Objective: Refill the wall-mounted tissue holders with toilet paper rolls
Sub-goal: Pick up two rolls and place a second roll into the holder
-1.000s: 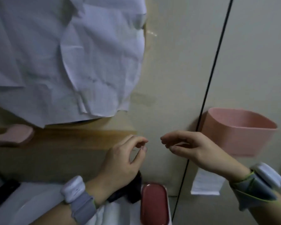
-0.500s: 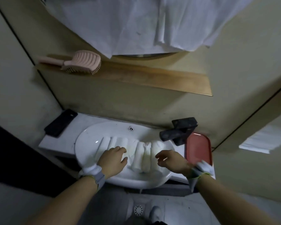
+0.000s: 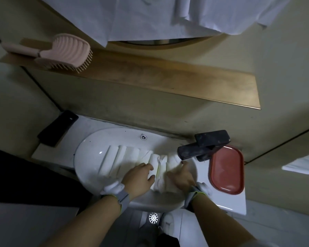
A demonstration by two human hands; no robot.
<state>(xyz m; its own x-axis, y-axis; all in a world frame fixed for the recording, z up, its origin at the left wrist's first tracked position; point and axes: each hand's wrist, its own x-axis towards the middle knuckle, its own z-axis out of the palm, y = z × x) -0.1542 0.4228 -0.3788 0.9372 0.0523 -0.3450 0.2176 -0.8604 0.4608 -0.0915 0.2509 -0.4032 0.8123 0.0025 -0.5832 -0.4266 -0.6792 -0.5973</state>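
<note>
Several white toilet paper rolls (image 3: 127,155) lie side by side in a row across the white sink basin (image 3: 89,147). My left hand (image 3: 138,179) reaches into the row's right part, with fingers over one roll (image 3: 154,172) and the thumb curled against its near side. My right hand (image 3: 181,175) lies just right of it, fingers stretched over the last rolls under the tap. A strip of white tissue (image 3: 303,164) hangs at the right edge; its holder is out of view.
A black tap (image 3: 202,145) overhangs the basin's right side, beside a red oval tray (image 3: 227,168). A black phone (image 3: 58,128) lies left of the basin. A pink hairbrush (image 3: 61,50) sits on the wooden shelf (image 3: 168,75). White cloth (image 3: 150,15) hangs above.
The view dropped from the wall and pink holder to the sink. Both hands moved down onto the row of rolls and closed in on its right end.
</note>
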